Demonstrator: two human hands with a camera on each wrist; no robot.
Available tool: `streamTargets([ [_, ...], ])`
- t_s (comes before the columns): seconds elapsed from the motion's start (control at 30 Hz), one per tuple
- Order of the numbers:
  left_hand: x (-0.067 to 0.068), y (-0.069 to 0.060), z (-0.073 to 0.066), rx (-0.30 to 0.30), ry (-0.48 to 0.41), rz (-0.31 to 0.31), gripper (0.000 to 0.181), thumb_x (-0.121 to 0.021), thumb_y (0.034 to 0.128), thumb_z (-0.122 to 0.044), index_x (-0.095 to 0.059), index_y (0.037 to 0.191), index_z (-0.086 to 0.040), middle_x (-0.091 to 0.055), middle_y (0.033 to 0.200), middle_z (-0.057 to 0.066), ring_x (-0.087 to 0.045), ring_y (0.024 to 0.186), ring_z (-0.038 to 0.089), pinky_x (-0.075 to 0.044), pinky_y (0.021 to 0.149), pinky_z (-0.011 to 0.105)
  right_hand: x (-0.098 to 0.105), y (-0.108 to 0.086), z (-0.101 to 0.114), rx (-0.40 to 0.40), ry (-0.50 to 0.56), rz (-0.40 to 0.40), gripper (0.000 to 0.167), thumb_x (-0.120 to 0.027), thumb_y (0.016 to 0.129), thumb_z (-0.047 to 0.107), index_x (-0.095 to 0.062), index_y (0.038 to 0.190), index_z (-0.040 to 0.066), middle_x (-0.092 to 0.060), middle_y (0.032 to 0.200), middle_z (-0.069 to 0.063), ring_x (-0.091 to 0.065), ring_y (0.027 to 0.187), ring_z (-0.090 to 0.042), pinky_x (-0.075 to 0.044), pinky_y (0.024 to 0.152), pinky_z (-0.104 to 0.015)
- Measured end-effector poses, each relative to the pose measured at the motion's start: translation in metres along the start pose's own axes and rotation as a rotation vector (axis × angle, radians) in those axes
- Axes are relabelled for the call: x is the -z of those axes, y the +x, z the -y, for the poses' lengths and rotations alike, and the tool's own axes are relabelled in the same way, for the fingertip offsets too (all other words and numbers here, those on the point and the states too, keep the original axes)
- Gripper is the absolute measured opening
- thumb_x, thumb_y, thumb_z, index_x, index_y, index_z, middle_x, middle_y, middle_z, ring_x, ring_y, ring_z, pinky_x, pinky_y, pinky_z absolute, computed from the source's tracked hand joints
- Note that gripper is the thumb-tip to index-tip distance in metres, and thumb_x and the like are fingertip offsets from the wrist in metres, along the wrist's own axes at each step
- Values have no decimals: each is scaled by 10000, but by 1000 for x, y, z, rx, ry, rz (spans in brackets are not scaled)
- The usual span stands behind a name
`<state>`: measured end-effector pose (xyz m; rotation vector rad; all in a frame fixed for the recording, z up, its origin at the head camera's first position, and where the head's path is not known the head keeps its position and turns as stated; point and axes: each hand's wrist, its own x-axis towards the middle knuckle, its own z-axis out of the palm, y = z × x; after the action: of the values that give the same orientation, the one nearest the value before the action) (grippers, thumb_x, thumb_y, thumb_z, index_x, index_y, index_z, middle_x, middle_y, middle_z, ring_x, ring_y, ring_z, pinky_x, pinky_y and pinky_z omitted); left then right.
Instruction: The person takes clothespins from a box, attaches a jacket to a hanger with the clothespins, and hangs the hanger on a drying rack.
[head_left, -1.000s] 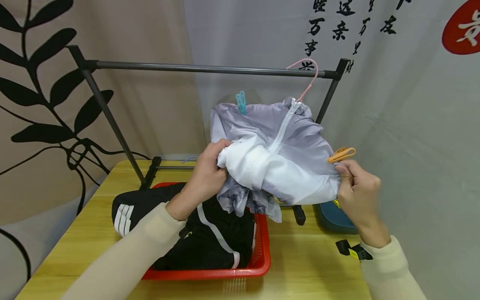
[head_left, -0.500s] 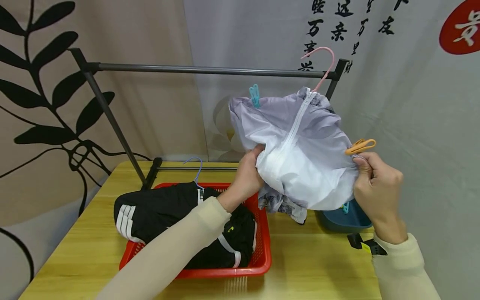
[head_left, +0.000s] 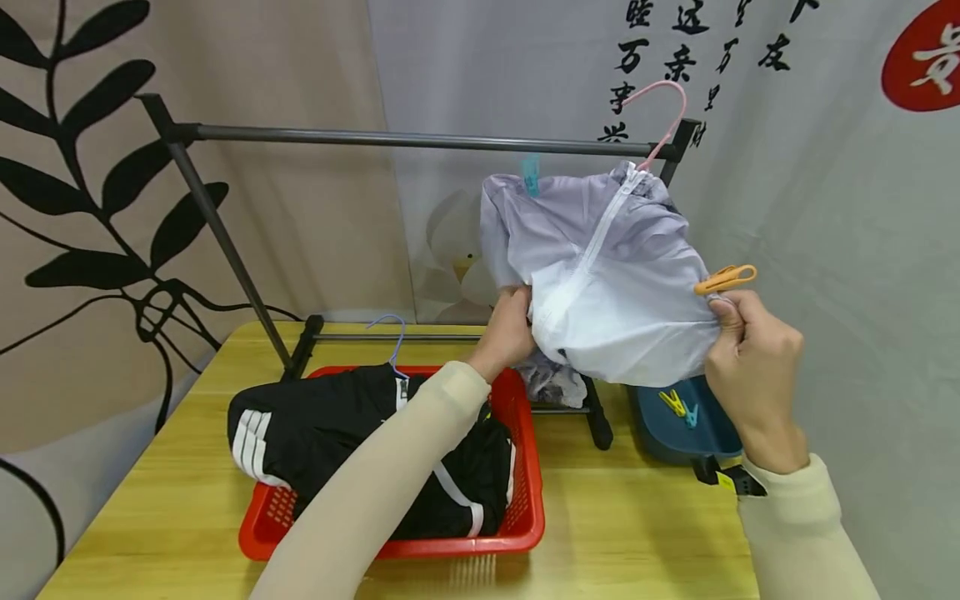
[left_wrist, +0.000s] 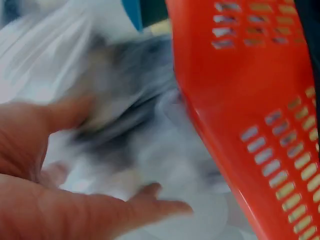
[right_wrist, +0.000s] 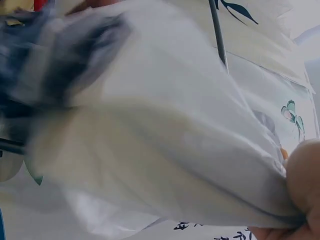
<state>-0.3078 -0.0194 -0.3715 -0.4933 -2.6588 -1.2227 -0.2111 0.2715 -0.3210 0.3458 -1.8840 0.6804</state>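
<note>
A pale lilac-and-white zip-up jacket [head_left: 600, 267] hangs on a pink hanger [head_left: 666, 117], raised before the rack's right end. On its left shoulder is a light-blue clothespin [head_left: 531, 175]; an orange clothespin [head_left: 725, 279] is at its right edge. My right hand [head_left: 757, 367] pinches the jacket's edge just below the orange clothespin. My left hand [head_left: 510, 329] is at the jacket's lower left. In the left wrist view its thumb and fingers [left_wrist: 90, 210] stand apart, with blurred grey patterned cloth [left_wrist: 135, 95] beyond them. The right wrist view shows the white cloth [right_wrist: 165, 125] stretched from my right hand.
A dark grey rack [head_left: 420, 140] stands on the wooden table [head_left: 150, 467]. A red basket [head_left: 525, 500] holds a black jacket [head_left: 315, 417] on a blue hanger [head_left: 397, 333]. A blue bin [head_left: 660, 433] with yellow and blue clothespins sits at right.
The jacket and hanger have moved right and up, with both hands going along. The blue bin and the black jacket's hanger show more now.
</note>
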Motion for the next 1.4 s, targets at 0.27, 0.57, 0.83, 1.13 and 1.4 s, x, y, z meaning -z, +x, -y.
streamTargets([
  [0.27, 17, -6, 4, 99, 150, 175, 770, -785, 1025, -44, -548, 1740, -203, -403, 1831, 212, -505, 1621, 514, -496, 1291, 700, 0, 2, -7, 11, -43, 31, 268, -699, 1156, 76, -744, 1043, -163, -769, 851, -339, -656, 627, -418, -382, 743, -122],
  [0.57, 69, -34, 15, 6, 180, 91, 443, -736, 1142, -170, -686, 1578, -108, -635, 1592, 216, -660, 1392, 405, -588, 1211, 554, 1, -4, -11, 19, -35, 30, 231, -711, 1138, 36, -736, 1028, -165, -755, 824, -333, -655, 624, -470, -389, 729, -132],
  [0.83, 144, -60, 59, -27, 183, -159, 359, -679, 1160, -95, -705, 1513, -38, -682, 1489, 245, -654, 1356, 462, -546, 1188, 653, 0, -12, -15, 28, -38, 24, 159, -746, 1101, -7, -749, 1010, -137, -748, 790, -301, -623, 612, -400, -403, 703, -185],
  [1.13, 225, -71, 115, -56, 241, -662, 352, -712, 1153, -113, -697, 1493, -26, -596, 1485, 295, -608, 1365, 488, -483, 1199, 653, -1, -17, -13, 30, -32, 33, 139, -755, 1093, -11, -753, 1007, -121, -761, 801, -292, -661, 626, -404, -432, 713, -214],
  [1.4, 284, -75, 147, 192, 130, -975, 588, -685, 1171, -412, -414, 1678, -292, -368, 1717, -14, -391, 1511, 39, -336, 1302, 206, -4, -18, -13, 36, -22, 31, 125, -768, 1081, -20, -757, 993, -109, -753, 779, -263, -607, 622, -338, -424, 688, -250],
])
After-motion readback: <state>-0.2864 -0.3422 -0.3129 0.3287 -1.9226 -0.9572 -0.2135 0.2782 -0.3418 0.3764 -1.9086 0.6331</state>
